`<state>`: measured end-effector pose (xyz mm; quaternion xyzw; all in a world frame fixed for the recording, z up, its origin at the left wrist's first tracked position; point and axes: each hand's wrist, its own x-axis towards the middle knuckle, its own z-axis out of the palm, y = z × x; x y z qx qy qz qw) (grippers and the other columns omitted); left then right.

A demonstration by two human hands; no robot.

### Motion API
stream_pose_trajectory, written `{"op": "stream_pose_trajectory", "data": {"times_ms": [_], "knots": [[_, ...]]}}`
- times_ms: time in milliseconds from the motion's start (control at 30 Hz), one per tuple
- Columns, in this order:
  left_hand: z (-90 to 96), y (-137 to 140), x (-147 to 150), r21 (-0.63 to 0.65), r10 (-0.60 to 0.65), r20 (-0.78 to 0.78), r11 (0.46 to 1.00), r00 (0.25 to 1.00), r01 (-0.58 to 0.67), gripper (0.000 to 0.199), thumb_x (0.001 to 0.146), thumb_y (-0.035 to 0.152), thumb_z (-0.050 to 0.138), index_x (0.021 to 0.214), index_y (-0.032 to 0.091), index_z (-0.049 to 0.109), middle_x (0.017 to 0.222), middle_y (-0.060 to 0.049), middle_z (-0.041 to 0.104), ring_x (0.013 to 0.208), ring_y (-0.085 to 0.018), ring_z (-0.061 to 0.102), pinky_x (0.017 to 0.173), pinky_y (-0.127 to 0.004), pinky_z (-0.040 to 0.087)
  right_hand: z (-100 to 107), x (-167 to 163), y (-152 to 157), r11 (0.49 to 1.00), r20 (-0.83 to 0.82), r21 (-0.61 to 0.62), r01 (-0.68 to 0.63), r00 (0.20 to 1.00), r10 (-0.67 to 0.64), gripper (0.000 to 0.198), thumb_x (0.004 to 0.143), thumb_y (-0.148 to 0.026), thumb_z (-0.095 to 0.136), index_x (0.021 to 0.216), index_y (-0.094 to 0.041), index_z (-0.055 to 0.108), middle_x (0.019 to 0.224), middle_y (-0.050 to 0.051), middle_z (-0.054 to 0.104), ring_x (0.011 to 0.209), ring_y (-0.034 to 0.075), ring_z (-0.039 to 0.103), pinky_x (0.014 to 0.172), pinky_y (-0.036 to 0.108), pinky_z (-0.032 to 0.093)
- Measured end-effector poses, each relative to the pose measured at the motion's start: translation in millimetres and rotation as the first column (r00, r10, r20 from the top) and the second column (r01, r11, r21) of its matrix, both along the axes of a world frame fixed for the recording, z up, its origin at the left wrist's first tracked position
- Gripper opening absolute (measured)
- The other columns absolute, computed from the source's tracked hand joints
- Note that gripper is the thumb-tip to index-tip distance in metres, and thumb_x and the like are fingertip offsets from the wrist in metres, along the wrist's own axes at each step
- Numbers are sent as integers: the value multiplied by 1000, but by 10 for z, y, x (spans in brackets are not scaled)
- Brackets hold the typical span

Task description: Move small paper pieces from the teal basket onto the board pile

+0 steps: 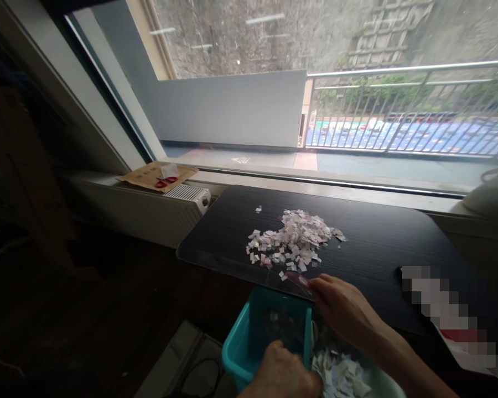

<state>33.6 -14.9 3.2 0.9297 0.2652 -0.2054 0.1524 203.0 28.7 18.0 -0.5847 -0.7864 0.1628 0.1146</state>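
Note:
A pile of small cut paper pieces point(301, 235), whitish with pink tints, lies on the dark tabletop point(373, 237). My right hand point(344, 304) is closed on a flat purplish piece point(297, 278), whose tip touches the near edge of the pile. Just below the table's front edge is a teal bin point(243, 326), with a few pale scraps visible inside. At the bin's near rim, my left hand point(284, 370) is curled around it, its fingertips partly hidden. More cut paper pieces point(340, 373) fill a pale container point(384, 381) to the bin's right, under my right forearm.
Red-handled scissors point(166, 181) rest on a brown envelope point(141, 177) on the sill at the left. A white radiator point(188, 196) stands beside the table. At the right edge lies a blurred-out flat item point(444, 315). Behind the table is a large window point(232, 110).

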Motion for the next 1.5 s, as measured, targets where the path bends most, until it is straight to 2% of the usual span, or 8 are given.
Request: {"op": "stream_pose_trajectory", "data": {"times_ms": [233, 467, 633, 933, 1067, 1200, 1367, 1500], "knots": [[129, 0, -46, -29, 74, 91, 997, 993, -71, 7, 81, 18, 65, 80, 13, 70, 72, -14, 70, 63, -27, 67, 67, -37, 48, 58, 11, -32, 1000, -2, -10, 5, 1000, -5, 29, 93, -21, 37, 86, -21, 65, 78, 2, 62, 70, 15, 58, 63, 26, 35], [284, 42, -57, -88, 73, 4, 993, 997, -73, 12, 83, 19, 62, 89, 12, 70, 76, -15, 70, 72, -30, 68, 68, -37, 49, 110, 27, -56, 1000, 26, -19, 7, 1000, -7, 28, 91, -18, 38, 76, -20, 62, 75, 2, 61, 67, 14, 55, 62, 26, 34], [269, 37, -79, -108, 129, 30, 986, 991, -125, 10, 81, 17, 63, 85, 11, 71, 76, -16, 70, 72, -31, 69, 69, -37, 48, 87, 2, -47, 998, 8, -43, -42, 999, 43, 26, 90, -16, 39, 75, -19, 61, 75, 1, 60, 67, 14, 55, 61, 26, 33], [326, 43, -146, -74, 136, 97, 989, 986, -129, 12, 81, 22, 64, 85, 13, 69, 74, -13, 70, 71, -28, 68, 67, -34, 46, 119, 31, -90, 999, 5, -31, -30, 1000, 30, 28, 92, -18, 38, 77, -19, 62, 74, 2, 60, 66, 14, 54, 61, 26, 34], [311, 47, -161, -71, 126, 70, 990, 990, -121, 11, 82, 22, 62, 84, 14, 69, 75, -12, 70, 70, -28, 68, 66, -33, 46, 105, 26, -66, 999, 57, -29, -33, 998, 34, 26, 88, -13, 40, 72, -19, 60, 73, 2, 60, 66, 14, 55, 61, 26, 33], [301, 39, -191, -64, 163, 104, 986, 981, -156, 10, 81, 22, 63, 83, 14, 69, 74, -12, 70, 69, -27, 67, 67, -33, 46, 140, 15, 23, 1000, 72, -14, 4, 997, -3, 27, 90, -17, 39, 78, -19, 63, 76, 3, 62, 70, 15, 58, 63, 26, 34], [331, 55, -209, -104, 171, 95, 981, 981, -161, 12, 79, 22, 66, 86, 13, 70, 76, -13, 70, 71, -28, 68, 69, -34, 47, 194, -135, 152, 999, 102, 3, -44, 994, 43, 27, 91, -17, 39, 79, -19, 63, 79, 3, 64, 70, 15, 58, 63, 26, 33], [342, 42, -253, -102, 197, 85, 977, 977, -189, 10, 80, 22, 65, 85, 14, 69, 76, -12, 70, 72, -27, 67, 69, -33, 46, 202, -15, 93, 999, 198, -11, -32, 980, 34, 24, 87, -14, 42, 73, -19, 60, 75, 3, 63, 68, 16, 59, 61, 27, 31]]}}
